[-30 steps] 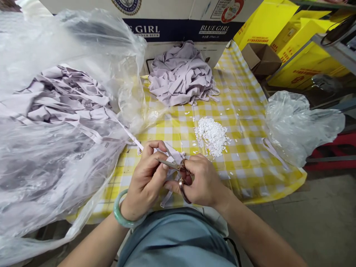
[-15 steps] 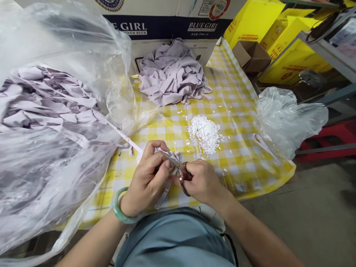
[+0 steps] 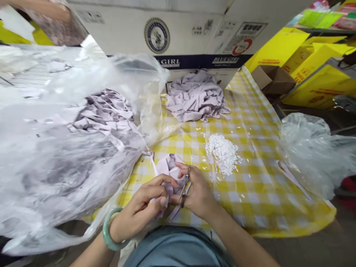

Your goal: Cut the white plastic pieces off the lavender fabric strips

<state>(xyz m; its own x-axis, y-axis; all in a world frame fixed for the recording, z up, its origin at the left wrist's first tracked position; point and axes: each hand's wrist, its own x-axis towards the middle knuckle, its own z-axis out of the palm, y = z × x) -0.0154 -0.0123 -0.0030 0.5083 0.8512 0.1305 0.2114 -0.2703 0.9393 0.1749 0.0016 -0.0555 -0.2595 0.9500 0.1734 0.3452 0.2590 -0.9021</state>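
Observation:
My left hand (image 3: pixel 146 202), with a green bangle on its wrist, is closed on a lilac strapped garment (image 3: pixel 167 166), thumb and fingers bent around its cloth. Close beside it on the right, my right hand (image 3: pixel 198 193) has a small pair of scissors (image 3: pixel 183 194) by the handle loops. Their blades point down and towards me. From the garment a narrow strap runs up and left into a clear plastic bag. Inside that bag (image 3: pixel 69 163) lie more lilac garments (image 3: pixel 109 113). A heap of small white snippets (image 3: pixel 222 152) lies right of my hands.
A lilac cloth pile (image 3: pixel 196 97) sits at the back of the yellow checked tablecloth (image 3: pixel 258 178), against a white carton (image 3: pixel 191 33). Another plastic bag (image 3: pixel 314 148) and a loose strap (image 3: pixel 294 180) are at the right. Another person's arm (image 3: pixel 52 9) shows top left.
The view has shifted left and up. My right hand has turned the scissors from pointing up-left at my left fingers to pointing down. More of the held garment's cloth now shows above my hands.

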